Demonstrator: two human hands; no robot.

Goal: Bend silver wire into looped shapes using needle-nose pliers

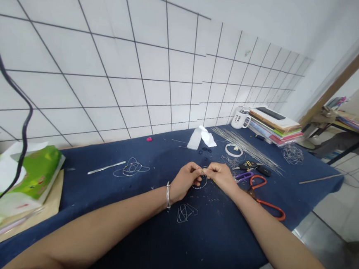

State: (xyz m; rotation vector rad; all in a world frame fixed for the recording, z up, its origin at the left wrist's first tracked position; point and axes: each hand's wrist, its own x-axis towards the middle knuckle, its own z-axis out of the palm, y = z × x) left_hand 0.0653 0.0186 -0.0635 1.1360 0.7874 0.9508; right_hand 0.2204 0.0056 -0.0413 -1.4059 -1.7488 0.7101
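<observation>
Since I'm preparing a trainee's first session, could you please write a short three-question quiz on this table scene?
1. True or false: the left hand and right hand meet at a thin wire ring.
2. Which stands beside the stack of books: A, the black cable; B, the white mug; C, the green pack?
3. Fill in the missing word: the silver bracelet is on the ____ wrist.
Key: 1. True. 2. B. 3. Left.

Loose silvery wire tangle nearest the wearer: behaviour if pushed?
The tangle of thin silvery wire is probably light, being mostly open loops. Slender, curved strands suggest springy flexing. Spread low on the dark blue cloth, it would likely slide, not roll.
</observation>
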